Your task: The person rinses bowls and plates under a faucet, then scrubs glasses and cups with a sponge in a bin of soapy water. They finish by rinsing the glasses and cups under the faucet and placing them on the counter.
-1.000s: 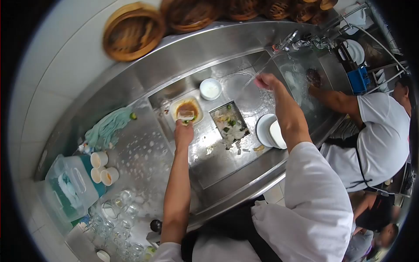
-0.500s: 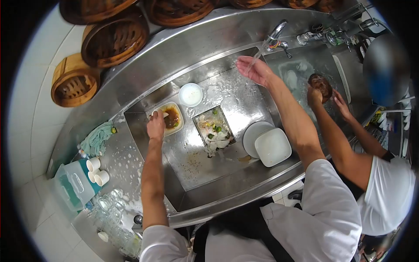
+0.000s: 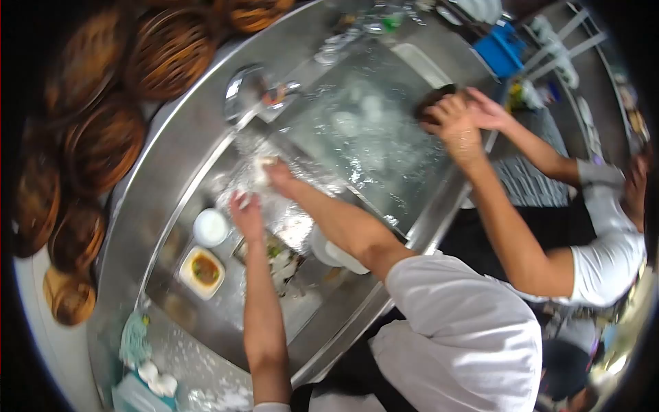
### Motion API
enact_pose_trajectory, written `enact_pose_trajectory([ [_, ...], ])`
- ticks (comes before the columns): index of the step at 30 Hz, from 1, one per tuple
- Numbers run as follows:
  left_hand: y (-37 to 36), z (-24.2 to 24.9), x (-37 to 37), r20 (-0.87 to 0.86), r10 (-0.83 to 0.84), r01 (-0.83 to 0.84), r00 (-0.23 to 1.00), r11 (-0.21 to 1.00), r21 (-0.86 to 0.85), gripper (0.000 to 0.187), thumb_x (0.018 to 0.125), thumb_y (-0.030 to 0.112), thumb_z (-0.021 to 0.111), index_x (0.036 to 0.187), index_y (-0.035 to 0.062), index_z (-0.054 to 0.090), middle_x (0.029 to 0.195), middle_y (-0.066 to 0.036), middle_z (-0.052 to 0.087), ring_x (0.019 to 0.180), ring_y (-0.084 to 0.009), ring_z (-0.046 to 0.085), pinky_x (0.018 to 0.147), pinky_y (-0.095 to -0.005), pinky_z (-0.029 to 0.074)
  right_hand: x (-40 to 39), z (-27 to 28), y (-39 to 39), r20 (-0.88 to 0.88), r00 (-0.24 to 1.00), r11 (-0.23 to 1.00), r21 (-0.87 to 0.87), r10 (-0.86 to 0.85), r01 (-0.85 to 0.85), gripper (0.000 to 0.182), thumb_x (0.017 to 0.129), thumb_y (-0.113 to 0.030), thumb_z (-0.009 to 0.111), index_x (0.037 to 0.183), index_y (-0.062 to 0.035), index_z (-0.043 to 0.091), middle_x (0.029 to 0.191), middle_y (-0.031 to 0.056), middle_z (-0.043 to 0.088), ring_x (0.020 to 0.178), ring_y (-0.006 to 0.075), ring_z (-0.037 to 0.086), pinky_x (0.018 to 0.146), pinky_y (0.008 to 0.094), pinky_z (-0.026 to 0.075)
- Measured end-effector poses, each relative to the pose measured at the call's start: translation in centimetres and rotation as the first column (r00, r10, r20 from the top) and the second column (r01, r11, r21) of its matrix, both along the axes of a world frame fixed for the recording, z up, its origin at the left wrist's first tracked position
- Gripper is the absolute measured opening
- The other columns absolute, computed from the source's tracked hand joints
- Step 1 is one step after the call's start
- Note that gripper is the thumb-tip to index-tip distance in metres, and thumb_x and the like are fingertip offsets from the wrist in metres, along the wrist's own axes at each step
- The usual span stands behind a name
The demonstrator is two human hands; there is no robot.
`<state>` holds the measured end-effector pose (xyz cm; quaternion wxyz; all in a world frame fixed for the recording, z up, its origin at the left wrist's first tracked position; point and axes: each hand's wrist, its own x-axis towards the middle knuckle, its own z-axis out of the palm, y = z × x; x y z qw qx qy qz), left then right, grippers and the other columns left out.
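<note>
Left grip (image 3: 248, 214) open near round white bowl (image 3: 211, 227), right grip (image 3: 278, 176) blurred

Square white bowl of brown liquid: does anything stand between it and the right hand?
Yes. Seen from the head camera, the left hand lies between the right hand and the bowl; a round white dish sits close beside that line. Heights are unclear.

Right hand (image 3: 280, 173) blurred; can't tell if it grips the pale blur at its fingers. Left forearm (image 3: 264, 309) hides part of drain scraps (image 3: 283, 264). Right forearm covers part of white dishes (image 3: 328, 250). Faucet (image 3: 244, 95) smeared. Top steamer (image 3: 255, 12) cropped. Co-worker's dark item (image 3: 431, 103) half hidden, unreadable.
</note>
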<state>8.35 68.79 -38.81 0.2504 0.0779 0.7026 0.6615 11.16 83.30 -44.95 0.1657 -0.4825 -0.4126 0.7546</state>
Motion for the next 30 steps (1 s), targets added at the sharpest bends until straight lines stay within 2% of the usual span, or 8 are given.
enact_pose_trajectory([
  [5, -9.8, -2.7, 4.9, -0.053, -0.304, 0.287, 0.951, 0.934, -0.214, 0.029, 0.085, 0.004, 0.066, 0.114, 0.0025, 0.06, 0.111, -0.007, 0.064, 0.091, -0.0145, 0.061, 0.078, -0.0286, 0.049, 1.3, 1.0, -1.7, -0.167, 0.978, 0.871, -0.453, 0.125, -0.188, 0.031, 0.099, -0.02, 0.055, 0.122, -0.0002, 0.052, 0.109, 0.0132, 0.062, 0.1, 0.0253, 0.065, 0.081, 0.0349, 0.059],
  [9, -20.6, -0.7, 9.8, 0.031, -0.282, 0.274, 0.959, 0.888, -0.369, 0.027, 0.085, 0.012, 0.068, 0.11, 0.0046, 0.062, 0.101, -0.008, 0.068, 0.082, -0.0143, 0.063, 0.074, -0.0289, 0.051, 0.6, 1.0, -2.8, -0.058, 0.957, 0.917, -0.275, 0.285, -0.29, 0.031, 0.098, -0.02, 0.055, 0.12, 0.0011, 0.053, 0.108, 0.0171, 0.063, 0.087, 0.0245, 0.068, 0.067, 0.0301, 0.059],
  [14, -31.2, 3.2, 14.5, 0.111, -0.159, 0.192, 0.981, 0.877, -0.44, 0.031, 0.085, 0.013, 0.069, 0.114, 0.0033, 0.062, 0.098, -0.01, 0.069, 0.084, -0.0152, 0.066, 0.073, -0.0305, 0.053, 0.0, 1.3, -2.7, 0.014, 0.981, 0.971, 0.141, 0.193, -0.193, 0.03, 0.087, -0.013, 0.067, 0.115, -0.0073, 0.059, 0.107, 0.0055, 0.066, 0.102, 0.0164, 0.058, 0.087, 0.0301, 0.045],
  [19, -38.0, 10.1, 15.2, 0.145, 0.114, -0.034, 0.983, 0.884, -0.466, 0.032, 0.086, 0.014, 0.069, 0.115, 0.0028, 0.061, 0.1, -0.011, 0.068, 0.085, -0.0158, 0.066, 0.071, -0.0306, 0.054, 0.4, -2.1, 0.8, 0.056, 0.994, 0.601, 0.793, 0.09, -0.099, 0.018, 0.091, -0.007, 0.06, 0.109, -0.0087, 0.06, 0.108, 0.0002, 0.058, 0.097, 0.0129, 0.054, 0.087, 0.0299, 0.044],
  [20, -39.5, 10.7, 15.4, 0.088, 0.138, -0.092, 0.987, 0.913, -0.397, 0.032, 0.087, 0.014, 0.069, 0.115, 0.0031, 0.061, 0.1, -0.01, 0.067, 0.085, -0.0156, 0.065, 0.072, -0.0301, 0.053, 0.4, 0.1, 0.4, 0.186, 0.979, 0.62, 0.759, 0.086, -0.199, 0.042, 0.086, -0.002, 0.053, 0.128, -0.0042, 0.052, 0.125, 0.0089, 0.055, 0.117, 0.0223, 0.051, 0.103, 0.0367, 0.039],
  [23, -44.6, 12.7, 16.2, -0.061, 0.297, -0.299, 0.953, 0.887, -0.353, 0.031, 0.088, 0.014, 0.069, 0.115, 0.0038, 0.061, 0.097, -0.009, 0.067, 0.084, -0.0149, 0.065, 0.074, -0.0288, 0.053, 0.2, 7.9, -3.7, -0.027, 0.994, 0.809, 0.584, 0.11, -0.074, 0.029, 0.09, -0.01, 0.064, 0.117, -0.004, 0.056, 0.103, 0.0051, 0.063, 0.091, 0.0171, 0.061, 0.08, 0.0326, 0.052],
  [26, -49.2, 13.0, 16.4, -0.026, 0.321, -0.314, 0.947, 0.903, -0.293, 0.032, 0.088, 0.014, 0.069, 0.117, 0.0036, 0.06, 0.1, -0.01, 0.067, 0.085, -0.0157, 0.065, 0.076, -0.0294, 0.053, -1.3, 12.3, -13.6, -0.096, 0.776, 0.72, 0.457, 0.623, -0.522, 0.035, 0.097, -0.037, 0.055, 0.12, -0.0102, 0.054, 0.079, -0.0017, 0.059, 0.061, 0.0072, 0.054, 0.047, 0.0219, 0.039],
  [30, -52.4, 14.5, 15.4, -0.046, 0.324, -0.327, 0.945, 0.934, -0.146, 0.032, 0.088, 0.013, 0.068, 0.116, 0.0014, 0.059, 0.103, -0.01, 0.066, 0.088, -0.0165, 0.066, 0.078, -0.0296, 0.053, -7.2, 24.7, -40.9, -0.033, 0.362, 0.353, 0.324, 0.932, -0.878, 0.039, 0.091, -0.023, 0.06, 0.125, -0.0049, 0.057, 0.102, 0.0042, 0.066, 0.088, 0.0125, 0.063, 0.065, 0.0276, 0.051],
])
